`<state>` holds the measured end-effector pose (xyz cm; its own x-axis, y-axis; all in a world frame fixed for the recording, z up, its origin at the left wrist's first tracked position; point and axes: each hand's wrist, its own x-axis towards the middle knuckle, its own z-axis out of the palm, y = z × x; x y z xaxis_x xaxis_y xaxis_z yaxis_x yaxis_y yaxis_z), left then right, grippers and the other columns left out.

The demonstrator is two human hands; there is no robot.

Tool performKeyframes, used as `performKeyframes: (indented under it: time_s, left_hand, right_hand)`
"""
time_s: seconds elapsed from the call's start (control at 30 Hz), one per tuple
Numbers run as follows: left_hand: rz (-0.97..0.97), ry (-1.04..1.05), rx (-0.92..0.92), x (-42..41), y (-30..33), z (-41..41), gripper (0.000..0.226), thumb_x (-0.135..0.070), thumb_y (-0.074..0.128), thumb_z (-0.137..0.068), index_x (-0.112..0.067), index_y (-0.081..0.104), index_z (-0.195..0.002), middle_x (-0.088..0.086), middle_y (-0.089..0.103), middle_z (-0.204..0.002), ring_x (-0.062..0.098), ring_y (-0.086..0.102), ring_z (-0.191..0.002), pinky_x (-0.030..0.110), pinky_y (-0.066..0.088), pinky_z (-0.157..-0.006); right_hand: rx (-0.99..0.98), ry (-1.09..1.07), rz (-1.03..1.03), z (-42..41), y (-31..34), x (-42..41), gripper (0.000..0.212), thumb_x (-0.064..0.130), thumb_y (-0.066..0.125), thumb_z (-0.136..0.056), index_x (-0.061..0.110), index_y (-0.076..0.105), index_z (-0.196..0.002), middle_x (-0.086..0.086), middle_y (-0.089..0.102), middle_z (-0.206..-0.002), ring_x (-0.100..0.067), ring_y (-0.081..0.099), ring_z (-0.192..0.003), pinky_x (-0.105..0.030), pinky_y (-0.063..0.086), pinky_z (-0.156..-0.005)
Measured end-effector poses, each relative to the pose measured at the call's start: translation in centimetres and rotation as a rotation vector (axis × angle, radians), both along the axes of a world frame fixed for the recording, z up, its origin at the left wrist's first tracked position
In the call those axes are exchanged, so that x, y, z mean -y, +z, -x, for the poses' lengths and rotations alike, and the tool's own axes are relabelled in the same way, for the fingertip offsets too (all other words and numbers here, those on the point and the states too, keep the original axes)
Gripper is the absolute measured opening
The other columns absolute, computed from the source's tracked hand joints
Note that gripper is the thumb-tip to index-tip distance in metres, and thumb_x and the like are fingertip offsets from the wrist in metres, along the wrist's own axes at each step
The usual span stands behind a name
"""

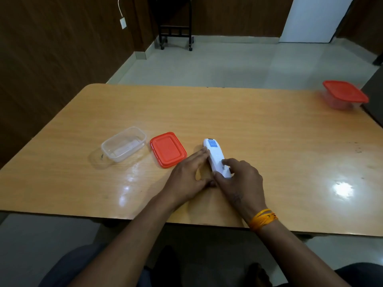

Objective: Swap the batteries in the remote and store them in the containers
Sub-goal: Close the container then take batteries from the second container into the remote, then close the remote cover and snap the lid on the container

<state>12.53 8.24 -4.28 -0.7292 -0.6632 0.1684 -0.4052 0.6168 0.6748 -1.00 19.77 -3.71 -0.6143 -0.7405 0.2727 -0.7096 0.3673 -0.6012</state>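
A white remote [215, 156] lies on the wooden table [269, 141], back side up with a blue label at its far end. My left hand [189, 175] lies against the remote's left side, fingers stretched along it and thumb at its near end. My right hand [240, 181] grips the near end, its forefinger curled on top and thumb on the left side. Left of the remote lie a red lid [167, 149] and an open clear container [124, 144]. I see no batteries.
A second clear container with a red lid on it [345, 95] stands at the table's far right corner. Beyond the table are a tiled floor, a black wheeled stand [176, 32] and dark wood walls. My knees show under the near edge.
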Motion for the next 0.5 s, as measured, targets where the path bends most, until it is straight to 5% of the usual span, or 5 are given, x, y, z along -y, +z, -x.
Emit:
performKeyframes:
  time_s: [0.13,0.27,0.4,0.5]
  left_hand:
    - [0.012,0.052,0.055,-0.9,-0.1,0.7,0.096,-0.045,0.086,-0.078,-0.015,0.043,-0.158,0.001,0.046,-0.162,0.015,0.041,-0.15,0.037,0.037,-0.122]
    - [0.072,0.03,0.123,-1.6,-0.2,1.6,0.088,-0.06,0.074,-0.081,-0.018,0.048,-0.155,0.005,0.059,-0.15,0.022,0.052,-0.139,0.047,0.041,-0.115]
    - [0.076,0.043,0.136,-1.9,-0.4,2.0,0.088,-0.055,0.077,-0.084,-0.023,0.042,-0.158,0.003,0.052,-0.158,0.021,0.042,-0.149,0.045,0.029,-0.123]
    - [0.082,0.047,0.147,-2.0,-0.5,2.0,0.089,-0.056,0.077,-0.084,-0.026,0.041,-0.159,0.002,0.051,-0.158,0.019,0.038,-0.152,0.042,0.024,-0.126]
  right_hand:
    - [0.367,-0.048,0.039,0.8,1.2,-0.5,0.03,0.038,0.076,-0.089,0.022,0.07,-0.114,0.005,0.077,-0.078,-0.015,0.073,-0.074,-0.033,0.055,-0.07]
    - [0.797,-0.042,0.122,1.2,1.8,-0.7,0.016,0.025,0.064,-0.099,0.014,0.071,-0.109,-0.007,0.078,-0.082,-0.023,0.078,-0.062,-0.036,0.066,-0.062]
    - [0.781,-0.062,0.103,2.0,1.0,-0.7,0.026,0.016,0.053,-0.099,0.013,0.078,-0.103,-0.012,0.079,-0.093,-0.024,0.079,-0.067,-0.041,0.067,-0.063]
    - [0.582,-0.085,0.063,2.5,0.2,-0.7,0.026,0.031,0.057,-0.1,0.018,0.08,-0.101,-0.002,0.08,-0.087,-0.02,0.077,-0.068,-0.046,0.066,-0.065]
